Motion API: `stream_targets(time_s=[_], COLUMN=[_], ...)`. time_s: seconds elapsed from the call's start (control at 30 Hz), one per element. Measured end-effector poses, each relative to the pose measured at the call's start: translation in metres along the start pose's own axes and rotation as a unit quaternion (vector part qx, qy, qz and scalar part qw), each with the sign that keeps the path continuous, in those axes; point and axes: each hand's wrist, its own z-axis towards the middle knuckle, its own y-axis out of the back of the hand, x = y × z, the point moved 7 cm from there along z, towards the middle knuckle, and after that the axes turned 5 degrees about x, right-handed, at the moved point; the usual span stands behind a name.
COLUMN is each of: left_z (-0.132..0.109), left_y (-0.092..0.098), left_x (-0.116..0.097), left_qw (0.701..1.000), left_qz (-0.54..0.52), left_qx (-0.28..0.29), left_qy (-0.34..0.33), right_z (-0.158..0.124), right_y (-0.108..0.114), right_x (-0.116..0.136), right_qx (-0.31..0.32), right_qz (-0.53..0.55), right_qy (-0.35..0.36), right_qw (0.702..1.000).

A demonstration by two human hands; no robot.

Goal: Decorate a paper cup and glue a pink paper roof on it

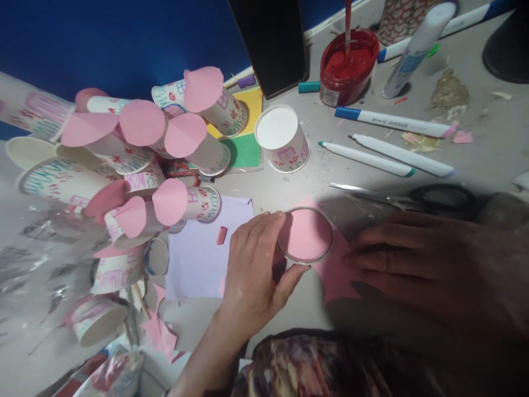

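Note:
My left hand curls around a round clear ring or cup rim that stands on a pink sheet of paper on the table. Thumb and fingers grip its left side. My right hand lies flat in shadow, fingers stretched out, pressing the pink paper just right of the ring. Behind the right hand lie scissors with dark handles.
A heap of decorated paper cups with pink cone tops fills the left. One upturned cup stands mid-table. Markers, a glue stick, a red paint pot, coloured paper and a lilac sheet lie around.

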Motion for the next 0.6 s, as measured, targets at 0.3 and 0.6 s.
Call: stream_targets(time_s=[0.3, 0.6], left_z=[0.000, -0.001], left_y=[0.000, 0.000], left_x=[-0.001, 0.000], left_qw=[1.000, 1.000], left_qz=[-0.003, -0.010], left_qx=[0.008, 0.010], left_qy=[0.008, 0.012], right_z=[0.009, 0.007], right_y=[0.013, 0.007], right_x=[0.001, 0.001], right_qx=[-0.032, -0.027], right_qz=[0.042, 0.035], right_qy=[0.010, 0.019], right_qw=[0.999, 0.999])
